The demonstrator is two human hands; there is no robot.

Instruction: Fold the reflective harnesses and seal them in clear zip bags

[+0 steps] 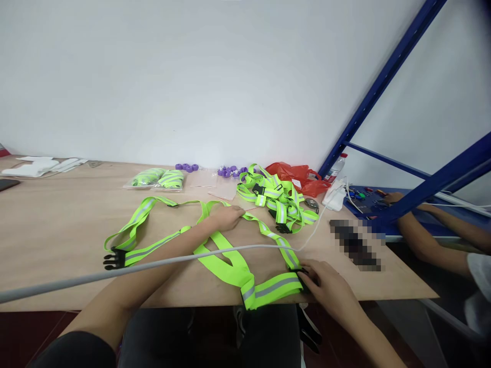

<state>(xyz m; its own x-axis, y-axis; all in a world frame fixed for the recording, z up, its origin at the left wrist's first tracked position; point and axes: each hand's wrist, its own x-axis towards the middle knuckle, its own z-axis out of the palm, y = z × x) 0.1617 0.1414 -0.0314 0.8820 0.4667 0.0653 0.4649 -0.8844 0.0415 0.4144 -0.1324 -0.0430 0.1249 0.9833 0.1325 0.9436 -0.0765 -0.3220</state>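
Lying on bench: lime reflective harness (236, 271), spread out loose by the front edge of the bench (57, 230). Long way runs left to right along that edge, right end dipping closest to it.
Right hand: the right hand (326, 283) is right at that end, fingers nearly together, pretty sure they've got the black fitting (305, 289) where two strap runs meet.
Left hand: the left hand (229, 217) reaches over the harness to its rear strap, fingers curled in close. Can't tell if they're gripping or just resting, tips are hidden.
Pronged buckle: the black pronged buckle (115, 259) sits at the far left end, prongs toward the left edge, well apart from both hands.
Nearer hand: right for the front-edge end, left for the rear strap.
Strap pile: tangled lime straps (278, 197) behind, toward the rear edge, touching neither hand.
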